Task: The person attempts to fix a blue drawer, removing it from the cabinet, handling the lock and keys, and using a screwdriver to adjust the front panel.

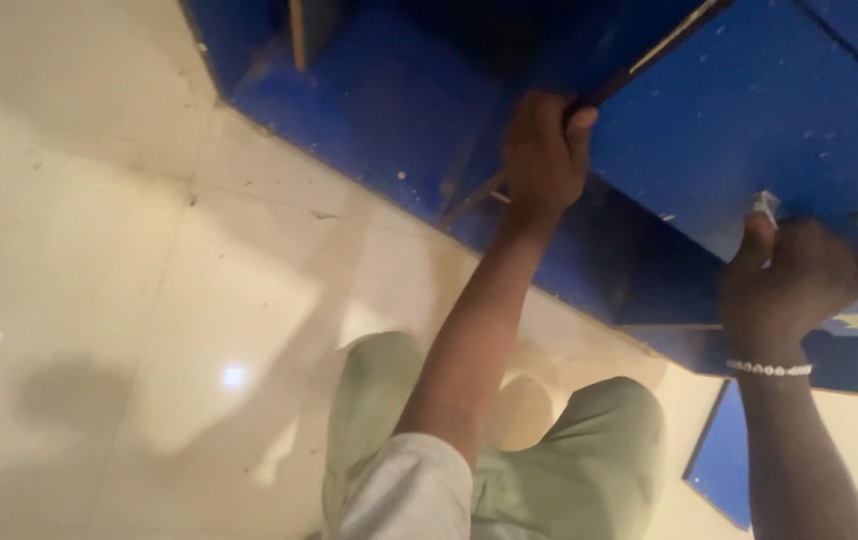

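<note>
left hand (545, 150) grips blue panel (749, 110) edge | right hand (799, 285) pinches small pale piece (766, 205)

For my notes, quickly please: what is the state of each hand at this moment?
Left hand: closed, gripping the edge of a blue panel.
Right hand: closed on a small pale piece against the blue board.

A glossy cream tiled floor (99, 300) is seen filling the left and lower part of the frame, with grout lines crossing it and two small bright light reflections (234, 376) caught at lower left. Pale green trousers (589, 470) are shown at bottom centre, knees bent above the tiles. A white beaded bracelet (769, 369) is seen at right, and a light grey sleeve (409, 495) at the bottom edge.
</note>
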